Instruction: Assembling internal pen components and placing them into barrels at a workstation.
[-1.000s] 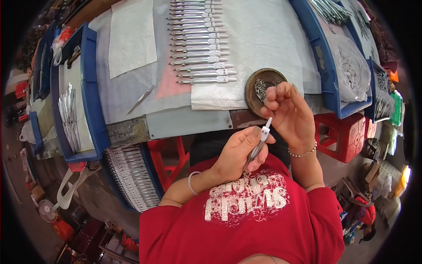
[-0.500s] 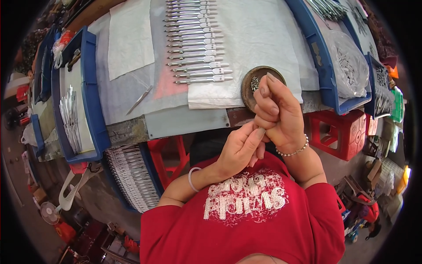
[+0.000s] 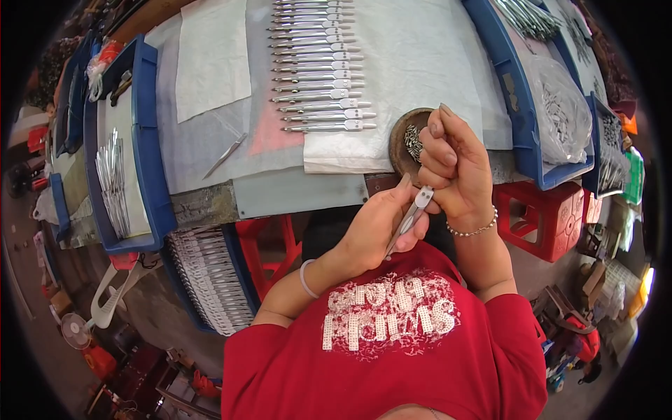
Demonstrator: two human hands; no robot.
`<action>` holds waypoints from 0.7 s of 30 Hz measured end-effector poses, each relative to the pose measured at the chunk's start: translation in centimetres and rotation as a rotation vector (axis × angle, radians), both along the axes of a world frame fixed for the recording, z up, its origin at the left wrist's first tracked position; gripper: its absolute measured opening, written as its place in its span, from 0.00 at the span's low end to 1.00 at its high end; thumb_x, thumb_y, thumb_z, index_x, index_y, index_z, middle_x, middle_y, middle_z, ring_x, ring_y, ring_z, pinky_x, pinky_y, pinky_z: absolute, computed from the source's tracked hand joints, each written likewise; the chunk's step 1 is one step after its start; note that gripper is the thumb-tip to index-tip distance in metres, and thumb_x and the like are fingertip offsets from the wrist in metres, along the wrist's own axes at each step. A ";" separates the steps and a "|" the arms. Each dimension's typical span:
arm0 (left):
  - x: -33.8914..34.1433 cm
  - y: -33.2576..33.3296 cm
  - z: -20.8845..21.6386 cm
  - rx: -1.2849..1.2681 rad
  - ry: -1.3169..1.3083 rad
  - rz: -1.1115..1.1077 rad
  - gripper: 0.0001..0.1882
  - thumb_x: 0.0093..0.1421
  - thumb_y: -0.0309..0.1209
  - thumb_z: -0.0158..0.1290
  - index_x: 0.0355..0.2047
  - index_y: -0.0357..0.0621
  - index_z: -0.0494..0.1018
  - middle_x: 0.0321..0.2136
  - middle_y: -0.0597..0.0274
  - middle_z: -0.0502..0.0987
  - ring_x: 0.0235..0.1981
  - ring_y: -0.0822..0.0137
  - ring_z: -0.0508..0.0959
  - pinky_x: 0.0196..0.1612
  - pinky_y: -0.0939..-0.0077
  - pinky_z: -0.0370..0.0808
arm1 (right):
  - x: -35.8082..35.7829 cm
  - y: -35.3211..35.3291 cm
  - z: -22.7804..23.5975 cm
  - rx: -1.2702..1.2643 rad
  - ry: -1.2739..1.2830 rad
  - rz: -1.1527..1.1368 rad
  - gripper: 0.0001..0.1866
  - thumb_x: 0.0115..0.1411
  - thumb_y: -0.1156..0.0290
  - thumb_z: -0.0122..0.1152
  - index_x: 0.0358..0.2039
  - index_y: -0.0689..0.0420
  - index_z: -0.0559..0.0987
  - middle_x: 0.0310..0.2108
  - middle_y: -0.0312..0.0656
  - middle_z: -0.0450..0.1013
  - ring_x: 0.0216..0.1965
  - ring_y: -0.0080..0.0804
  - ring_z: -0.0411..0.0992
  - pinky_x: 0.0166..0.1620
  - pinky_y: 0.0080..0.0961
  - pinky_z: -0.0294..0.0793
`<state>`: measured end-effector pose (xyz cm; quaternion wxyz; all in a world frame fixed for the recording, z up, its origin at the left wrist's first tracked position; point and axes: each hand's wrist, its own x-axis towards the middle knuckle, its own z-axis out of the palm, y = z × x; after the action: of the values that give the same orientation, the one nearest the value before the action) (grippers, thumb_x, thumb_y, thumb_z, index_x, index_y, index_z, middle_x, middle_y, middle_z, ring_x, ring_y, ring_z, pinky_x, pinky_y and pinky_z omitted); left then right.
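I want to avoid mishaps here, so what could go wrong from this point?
The left hand holds the slender metal tool past the table's near edge, so a slip might drop it. The right hand partly hides the round dish, so a bump could perhaps scatter its small metal pieces.

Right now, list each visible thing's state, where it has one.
Left hand: closed around metal tool
Metal tool: held tilted
Right hand: fingers curled
Round dish: holding small metal parts
Row of tools: lying side by side
Slim tool: lying slantwise
Plastic bag: holding loose parts
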<state>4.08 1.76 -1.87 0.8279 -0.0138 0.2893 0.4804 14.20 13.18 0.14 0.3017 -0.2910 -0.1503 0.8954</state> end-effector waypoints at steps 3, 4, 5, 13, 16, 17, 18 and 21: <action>-0.6 -0.4 -0.9 -0.029 -0.251 -0.021 0.20 0.67 0.44 0.35 0.36 0.40 0.68 0.17 0.68 0.68 0.10 0.82 0.59 0.14 0.88 0.55 | -0.4 0.2 -0.3 -0.020 -0.001 0.047 0.14 0.64 0.62 0.45 0.24 0.55 0.68 0.12 0.28 0.55 0.10 0.13 0.43 0.11 0.13 0.41; -0.7 -0.5 -1.1 -0.031 -0.250 -0.015 0.20 0.67 0.44 0.35 0.36 0.40 0.68 0.17 0.68 0.68 0.10 0.82 0.59 0.14 0.88 0.55 | -0.6 0.2 -0.3 -0.022 0.000 0.052 0.14 0.64 0.62 0.45 0.24 0.55 0.68 0.12 0.28 0.55 0.10 0.13 0.43 0.11 0.13 0.41; -0.7 -0.6 -1.3 -0.016 -0.272 -0.006 0.20 0.67 0.44 0.36 0.36 0.40 0.68 0.17 0.69 0.67 0.11 0.82 0.58 0.14 0.88 0.55 | -0.7 0.1 -0.3 -0.017 -0.006 0.061 0.14 0.64 0.62 0.45 0.24 0.55 0.68 0.12 0.28 0.55 0.10 0.13 0.43 0.11 0.13 0.41; -1.2 -0.6 -0.6 0.020 -0.255 0.043 0.19 0.66 0.45 0.39 0.35 0.41 0.67 0.17 0.70 0.67 0.11 0.82 0.58 0.13 0.87 0.54 | -1.6 0.2 0.2 0.028 -0.007 0.126 0.12 0.63 0.63 0.47 0.26 0.57 0.69 0.15 0.30 0.60 0.12 0.14 0.48 0.14 0.12 0.45; -2.1 -0.4 0.3 -0.005 -0.199 0.030 0.16 0.67 0.42 0.38 0.37 0.42 0.66 0.17 0.68 0.67 0.11 0.81 0.58 0.13 0.87 0.54 | -2.3 -0.1 1.4 0.420 -0.332 0.047 0.06 0.60 0.72 0.50 0.34 0.60 0.72 0.31 0.37 0.70 0.24 0.18 0.63 0.27 0.15 0.65; -2.6 -0.2 0.8 -0.033 -0.195 0.040 0.15 0.67 0.40 0.37 0.37 0.42 0.66 0.18 0.68 0.67 0.11 0.81 0.58 0.13 0.87 0.53 | -1.9 0.1 1.9 0.725 -0.466 0.157 0.05 0.59 0.74 0.51 0.34 0.60 0.72 0.32 0.37 0.70 0.26 0.18 0.65 0.29 0.17 0.66; -3.1 -0.1 1.0 -0.060 -0.192 0.050 0.14 0.67 0.38 0.36 0.37 0.42 0.67 0.18 0.67 0.67 0.11 0.81 0.58 0.13 0.88 0.53 | -1.5 0.3 2.8 1.032 -0.594 0.267 0.05 0.58 0.76 0.52 0.35 0.60 0.72 0.32 0.38 0.70 0.29 0.19 0.66 0.31 0.18 0.68; -4.7 -0.6 0.9 -0.059 -0.184 0.027 0.10 0.66 0.35 0.37 0.41 0.44 0.63 0.17 0.65 0.66 0.11 0.79 0.58 0.12 0.86 0.53 | -1.9 0.4 6.0 1.948 -0.588 0.594 0.11 0.47 0.78 0.57 0.35 0.59 0.73 0.32 0.40 0.70 0.34 0.31 0.69 0.36 0.26 0.69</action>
<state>-0.66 1.18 -0.96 0.8435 -0.0862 0.2261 0.4795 12.28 13.58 6.10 0.1257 -0.0803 -0.9353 0.3208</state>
